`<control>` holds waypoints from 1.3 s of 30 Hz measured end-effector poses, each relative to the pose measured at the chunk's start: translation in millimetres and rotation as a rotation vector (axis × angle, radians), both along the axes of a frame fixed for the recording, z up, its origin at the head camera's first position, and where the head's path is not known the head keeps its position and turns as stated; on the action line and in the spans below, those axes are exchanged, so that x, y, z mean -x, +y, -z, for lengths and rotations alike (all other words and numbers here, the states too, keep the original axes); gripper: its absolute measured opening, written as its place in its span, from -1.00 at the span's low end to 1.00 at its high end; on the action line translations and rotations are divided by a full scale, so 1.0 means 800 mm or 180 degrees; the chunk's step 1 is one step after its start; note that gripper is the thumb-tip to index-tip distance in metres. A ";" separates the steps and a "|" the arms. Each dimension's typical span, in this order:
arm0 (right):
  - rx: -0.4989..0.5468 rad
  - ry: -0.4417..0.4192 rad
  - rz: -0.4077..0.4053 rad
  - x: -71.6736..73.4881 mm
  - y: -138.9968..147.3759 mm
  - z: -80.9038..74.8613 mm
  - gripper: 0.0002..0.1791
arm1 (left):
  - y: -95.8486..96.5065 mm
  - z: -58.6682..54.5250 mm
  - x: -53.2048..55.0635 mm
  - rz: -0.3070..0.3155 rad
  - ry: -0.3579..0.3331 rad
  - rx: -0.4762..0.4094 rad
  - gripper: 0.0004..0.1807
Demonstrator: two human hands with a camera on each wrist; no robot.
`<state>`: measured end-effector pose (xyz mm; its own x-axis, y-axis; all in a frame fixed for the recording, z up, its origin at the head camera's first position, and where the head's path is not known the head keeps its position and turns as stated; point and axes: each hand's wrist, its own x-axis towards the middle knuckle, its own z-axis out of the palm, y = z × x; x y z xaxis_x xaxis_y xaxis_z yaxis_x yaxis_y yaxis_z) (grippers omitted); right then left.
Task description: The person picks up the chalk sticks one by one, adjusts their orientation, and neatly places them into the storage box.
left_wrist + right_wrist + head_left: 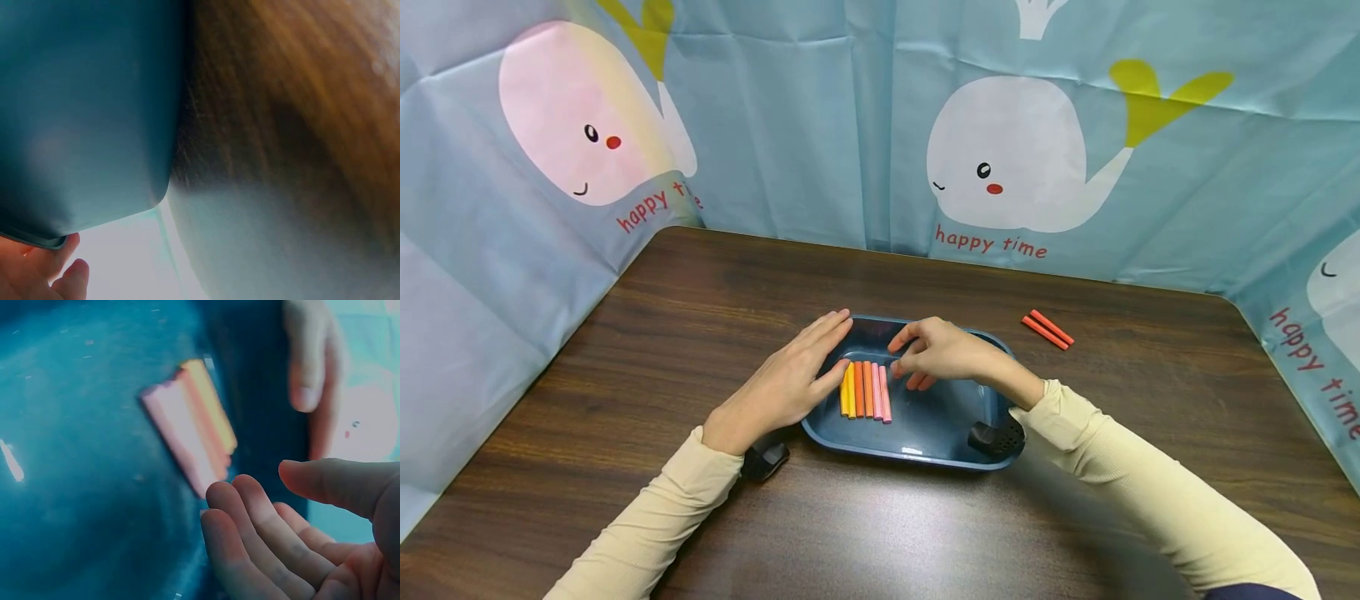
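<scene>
A dark blue tray (932, 421) stands on the table, holding a side-by-side row of slim chalk-like sticks (863, 390): two yellow, two orange and two pink, from left to right. My left hand (790, 379) rests at the tray's left rim with its fingers extended, the thumb near the tops of the yellow sticks. Its fingertips (76, 275) show by the rim in the left wrist view. Over the tray, just right of the pink sticks, hovers my right hand (943, 350), fingers loosely bent. In the right wrist view nothing lies between its thumb and fingers (250, 531).
Two red sticks (1045, 333) lie on the brown wooden table (700, 283) beyond the tray's right end. A pale blue curtain (797, 125) with printed whales hangs along the table's back and sides. Black wrist devices (765, 461) sit under both forearms.
</scene>
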<state>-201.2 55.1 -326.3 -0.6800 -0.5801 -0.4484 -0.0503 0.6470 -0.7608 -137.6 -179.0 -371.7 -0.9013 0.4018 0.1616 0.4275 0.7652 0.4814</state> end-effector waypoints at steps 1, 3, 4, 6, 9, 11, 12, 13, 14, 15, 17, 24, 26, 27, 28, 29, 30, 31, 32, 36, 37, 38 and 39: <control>0.0061 0.0006 -0.0008 0.000 0.003 -0.003 -0.57 | 0.000 0.000 0.000 0.0000 0.0001 -0.0002 -0.34; 0.0146 -0.0003 0.0014 0.001 0.009 -0.009 -0.57 | 0.000 -0.001 0.000 0.0000 0.0003 -0.0002 -0.34; 0.0179 -0.0004 0.0039 0.001 0.012 -0.011 -0.57 | 0.000 -0.001 0.000 -0.0001 0.0003 0.0000 -0.34; 0.0236 -0.0001 0.0084 0.000 0.018 -0.014 -0.57 | 0.001 -0.001 0.000 -0.0008 -0.0002 -0.0003 -0.35; 0.0345 0.0022 0.0128 0.000 0.027 -0.016 -0.56 | 0.002 -0.002 0.000 -0.0009 -0.0015 -0.0004 -0.35; 0.0419 0.0052 0.0133 -0.001 0.033 -0.015 -0.55 | 0.002 -0.002 -0.001 -0.0016 -0.0015 0.0005 -0.34; 0.0453 0.0071 0.0133 -0.001 0.037 -0.015 -0.54 | 0.001 -0.002 -0.001 -0.0017 -0.0016 0.0014 -0.34; 0.0481 0.0090 0.0135 -0.001 0.040 -0.015 -0.54 | 0.001 -0.002 -0.001 -0.0018 -0.0016 0.0022 -0.34; 0.0503 0.0110 0.0146 -0.002 0.044 -0.015 -0.53 | 0.002 -0.002 -0.001 -0.0015 -0.0013 0.0026 -0.34; 0.0526 0.0127 0.0153 -0.003 0.048 -0.015 -0.53 | 0.002 -0.001 -0.001 -0.0015 -0.0010 0.0035 -0.34; 0.0564 0.0174 0.0162 -0.004 0.055 -0.016 -0.52 | 0.002 -0.001 -0.001 -0.0017 -0.0002 0.0044 -0.35; 0.0713 0.0225 0.0301 -0.009 0.078 -0.018 -0.51 | 0.001 0.000 -0.001 -0.0012 0.0024 0.0054 -0.35; 0.0724 0.0248 0.0357 -0.011 0.085 -0.019 -0.51 | 0.001 0.000 -0.001 -0.0008 0.0028 0.0047 -0.35; 0.0727 0.0269 0.0380 -0.011 0.088 -0.019 -0.51 | 0.001 0.000 0.000 -0.0007 0.0030 0.0044 -0.35; 0.0730 0.0277 0.0413 -0.012 0.092 -0.019 -0.50 | 0.002 0.000 0.000 -0.0003 0.0031 0.0044 -0.35; 0.0743 0.0302 0.0432 -0.013 0.095 -0.019 -0.50 | 0.002 0.001 0.000 0.0000 0.0034 0.0041 -0.35; 0.0755 0.0329 0.0452 -0.014 0.099 -0.019 -0.50 | 0.002 0.001 0.000 0.0002 0.0035 0.0042 -0.35; 0.0756 0.0367 0.0461 -0.015 0.102 -0.019 -0.50 | 0.002 0.001 0.000 0.0004 0.0037 0.0041 -0.35; 0.0768 0.0391 0.0476 -0.016 0.105 -0.019 -0.50 | 0.002 0.001 0.000 0.0006 0.0038 0.0044 -0.35; 0.0877 0.0511 0.0500 -0.019 0.118 -0.020 -0.53 | 0.002 0.000 0.000 -0.0006 0.0028 0.0053 -0.35; 0.0905 0.0537 0.0506 -0.019 0.121 -0.020 -0.54 | 0.002 0.000 -0.001 -0.0010 0.0024 0.0056 -0.35; 0.0949 0.0564 0.0505 -0.019 0.124 -0.020 -0.55 | 0.002 0.000 -0.001 -0.0015 0.0017 0.0058 -0.35; 0.0982 0.0599 0.0501 -0.019 0.126 -0.020 -0.57 | 0.002 0.000 -0.001 -0.0022 0.0009 0.0055 -0.35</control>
<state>-186.2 156.2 -310.3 -0.8251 -0.5502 -0.1281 -0.1260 0.4003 -0.9077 -136.8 -177.6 -371.4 -0.9036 0.3983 0.1574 0.4235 0.7763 0.4669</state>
